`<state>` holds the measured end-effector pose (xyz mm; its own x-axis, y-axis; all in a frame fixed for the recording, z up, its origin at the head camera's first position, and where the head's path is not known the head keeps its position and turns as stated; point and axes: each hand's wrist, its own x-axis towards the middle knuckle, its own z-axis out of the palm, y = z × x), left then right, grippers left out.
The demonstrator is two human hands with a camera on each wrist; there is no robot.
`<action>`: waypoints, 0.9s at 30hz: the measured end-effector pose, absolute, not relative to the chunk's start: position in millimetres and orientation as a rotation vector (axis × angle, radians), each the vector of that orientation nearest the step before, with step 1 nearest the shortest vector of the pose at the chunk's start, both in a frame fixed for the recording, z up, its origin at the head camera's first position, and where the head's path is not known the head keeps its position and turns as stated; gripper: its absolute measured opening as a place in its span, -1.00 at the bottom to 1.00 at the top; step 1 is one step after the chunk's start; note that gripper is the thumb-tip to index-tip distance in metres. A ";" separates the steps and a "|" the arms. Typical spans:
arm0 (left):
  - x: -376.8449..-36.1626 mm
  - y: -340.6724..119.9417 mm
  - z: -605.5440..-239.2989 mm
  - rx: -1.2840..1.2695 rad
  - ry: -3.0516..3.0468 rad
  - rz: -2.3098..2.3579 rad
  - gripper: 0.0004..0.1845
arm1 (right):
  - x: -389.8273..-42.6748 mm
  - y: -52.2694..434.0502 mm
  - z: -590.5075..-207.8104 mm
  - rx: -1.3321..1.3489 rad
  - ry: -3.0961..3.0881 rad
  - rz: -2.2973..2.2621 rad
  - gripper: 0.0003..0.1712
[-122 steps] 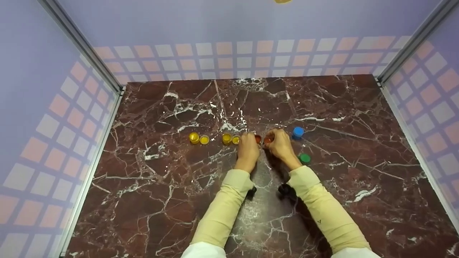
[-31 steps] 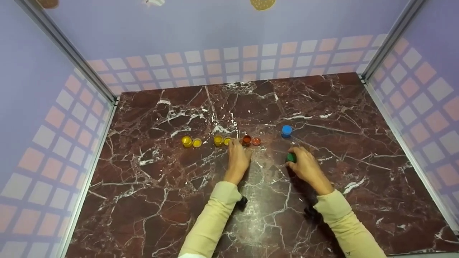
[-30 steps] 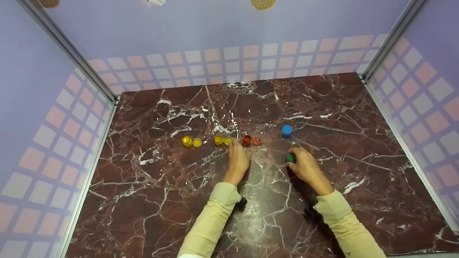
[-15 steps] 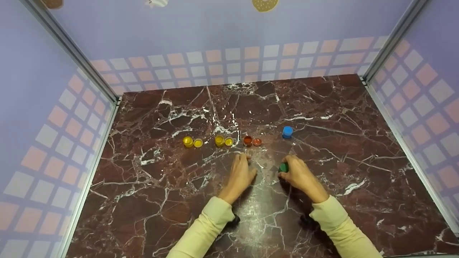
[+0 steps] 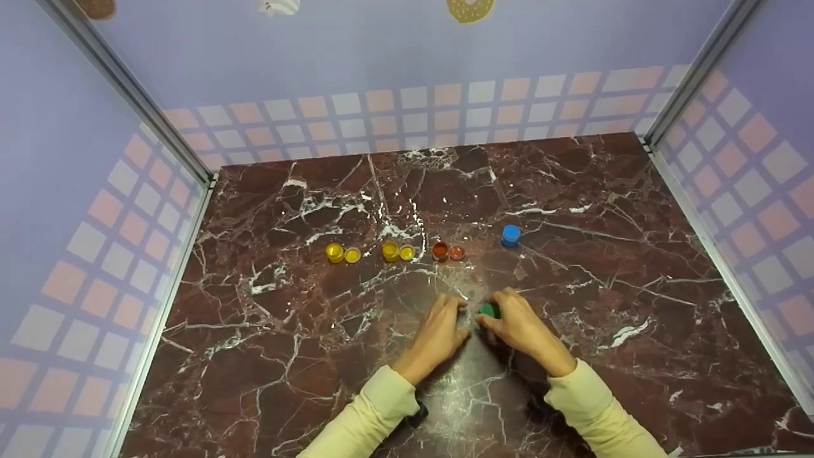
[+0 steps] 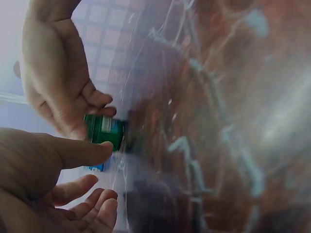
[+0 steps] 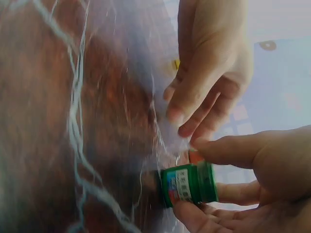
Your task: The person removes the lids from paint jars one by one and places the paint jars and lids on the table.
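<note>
A small green paint jar, its lid on, stands on the marble-patterned table between my hands. My right hand grips it; the right wrist view shows thumb and fingers around the labelled jar. Just left of it, my left hand is held with fingers apart and nothing in them. In the left wrist view, its thumb overlaps the lower part of the green jar. Farther back stand an opened red paint jar with its lid beside it, and a lidded blue paint jar.
Two opened yellow paint jars, one at far left and one nearer the middle, each have a lid lying alongside. Tile-patterned walls enclose the table at the back and both sides.
My right hand went from the red lid to the green jar, gripped it and brought it left and nearer. My left hand left the red jar and came back toward the green one.
</note>
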<state>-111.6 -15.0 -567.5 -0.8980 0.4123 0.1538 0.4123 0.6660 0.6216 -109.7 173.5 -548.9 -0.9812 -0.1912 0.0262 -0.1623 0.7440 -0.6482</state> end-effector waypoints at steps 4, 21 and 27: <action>-105.8 -14.6 -568.1 -0.710 -2.875 -1.005 -0.55 | -107.5 167.6 -547.4 -0.301 2.870 -1.086 -0.80; -95.0 -15.7 -576.5 -0.661 -2.805 -1.158 -0.60 | -94.2 134.9 -550.6 -0.270 2.820 -1.219 -0.77; -95.7 -18.9 -577.7 -0.665 -2.792 -1.147 -0.68 | -92.0 128.8 -551.6 -0.329 2.885 -1.195 -0.79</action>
<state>-95.7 -18.9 -577.7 -0.9063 0.3696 0.2050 0.4070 0.6324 0.6592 -92.0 128.8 -551.6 -0.9780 -0.1931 0.0785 -0.1920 0.6884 -0.6994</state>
